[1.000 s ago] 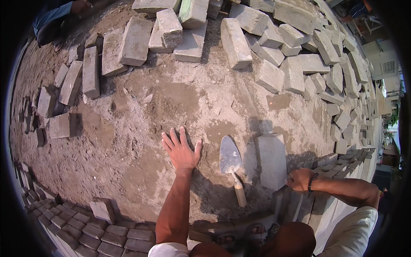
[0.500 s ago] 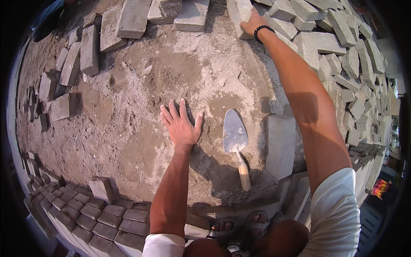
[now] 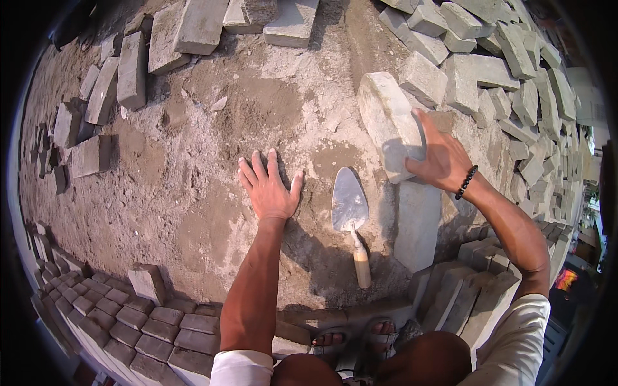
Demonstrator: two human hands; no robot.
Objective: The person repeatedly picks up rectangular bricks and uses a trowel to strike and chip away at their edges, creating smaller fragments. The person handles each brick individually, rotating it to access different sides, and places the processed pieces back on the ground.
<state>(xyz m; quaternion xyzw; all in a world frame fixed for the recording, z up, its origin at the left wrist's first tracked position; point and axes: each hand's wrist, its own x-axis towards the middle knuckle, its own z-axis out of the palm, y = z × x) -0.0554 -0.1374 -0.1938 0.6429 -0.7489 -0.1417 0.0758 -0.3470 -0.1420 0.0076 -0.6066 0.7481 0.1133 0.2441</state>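
Observation:
My left hand (image 3: 269, 192) lies flat on the dusty ground (image 3: 199, 180), fingers spread and holding nothing. To its right rests a trowel (image 3: 349, 199) with a pointed metal blade and wooden handle. My right hand (image 3: 439, 159), with a black bead bracelet at the wrist, grips a pale concrete block (image 3: 385, 112) by its right side and near end. That block is tilted at the far end of another block (image 3: 416, 228), which lies lengthwise beside the trowel.
Loose blocks (image 3: 187, 29) lie across the far side and left, with a heap (image 3: 486, 74) at right. Stacked pavers (image 3: 161, 331) and upright blocks (image 3: 450, 293) border the near edge by my sandalled feet (image 3: 328, 338). A co-worker's foot (image 3: 87, 38) shows dimly at top left.
My right hand reached out to a block at the far side and has drawn it back toward me, to the end of the lying block. My left hand has stayed on the ground.

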